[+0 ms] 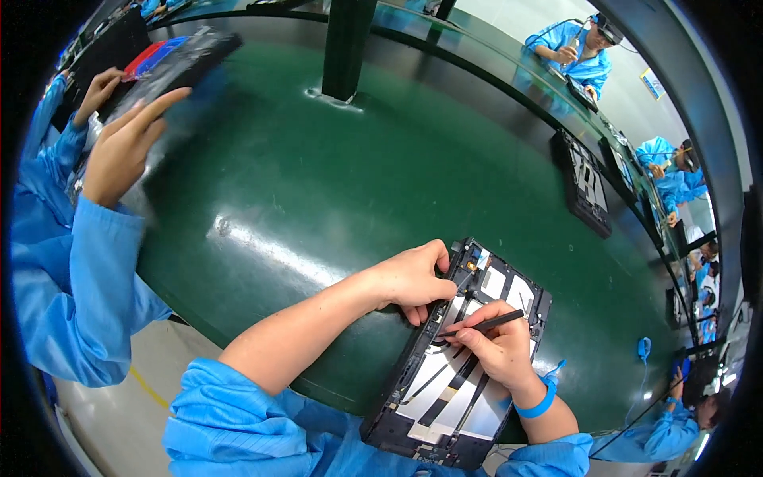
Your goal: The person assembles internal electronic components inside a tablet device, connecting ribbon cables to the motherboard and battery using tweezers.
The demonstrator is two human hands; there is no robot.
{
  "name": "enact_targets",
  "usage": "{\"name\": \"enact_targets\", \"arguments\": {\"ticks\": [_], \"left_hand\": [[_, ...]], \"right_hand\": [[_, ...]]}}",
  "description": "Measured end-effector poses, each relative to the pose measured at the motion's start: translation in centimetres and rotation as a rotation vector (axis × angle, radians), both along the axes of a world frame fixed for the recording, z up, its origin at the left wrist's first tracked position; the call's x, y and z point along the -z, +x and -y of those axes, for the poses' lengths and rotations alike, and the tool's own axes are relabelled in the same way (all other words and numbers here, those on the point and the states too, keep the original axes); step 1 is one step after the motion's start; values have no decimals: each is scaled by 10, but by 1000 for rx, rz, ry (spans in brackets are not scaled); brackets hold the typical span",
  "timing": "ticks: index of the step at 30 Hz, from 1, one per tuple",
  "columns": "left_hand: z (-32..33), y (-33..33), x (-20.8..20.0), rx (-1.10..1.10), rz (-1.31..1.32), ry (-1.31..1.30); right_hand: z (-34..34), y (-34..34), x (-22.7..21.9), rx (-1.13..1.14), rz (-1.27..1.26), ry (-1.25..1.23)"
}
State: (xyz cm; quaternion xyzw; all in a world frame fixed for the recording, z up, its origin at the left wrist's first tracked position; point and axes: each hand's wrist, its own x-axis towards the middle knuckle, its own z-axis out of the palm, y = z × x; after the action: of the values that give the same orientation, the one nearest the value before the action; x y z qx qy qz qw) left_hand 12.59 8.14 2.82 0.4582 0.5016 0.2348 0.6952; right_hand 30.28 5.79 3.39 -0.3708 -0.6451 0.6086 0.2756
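While aslant, tool (502, 319) in right hand (502, 350).

Your bench (262, 159): glossy dark green top. Dark post (346, 48) stands on it, pale smear round foot. Opened flat device (457, 389), silver panels in black frame: nearer you than post, to its right, lower end past bench edge. Second black-framed device (586, 181): farther right of post. Small blue object (644, 347) with cord: farthest right of post.
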Motion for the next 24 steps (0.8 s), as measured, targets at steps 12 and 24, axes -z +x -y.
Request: {"name": "enact_targets", "arguments": {"ticks": [12,24], "left_hand": [[12,14,-10,-3,-25,49],[13,27,-9,-11,-49,35]], "right_hand": [[9,10,-10,-21,237,216],[10,5,-1,285,-8,181]]}}
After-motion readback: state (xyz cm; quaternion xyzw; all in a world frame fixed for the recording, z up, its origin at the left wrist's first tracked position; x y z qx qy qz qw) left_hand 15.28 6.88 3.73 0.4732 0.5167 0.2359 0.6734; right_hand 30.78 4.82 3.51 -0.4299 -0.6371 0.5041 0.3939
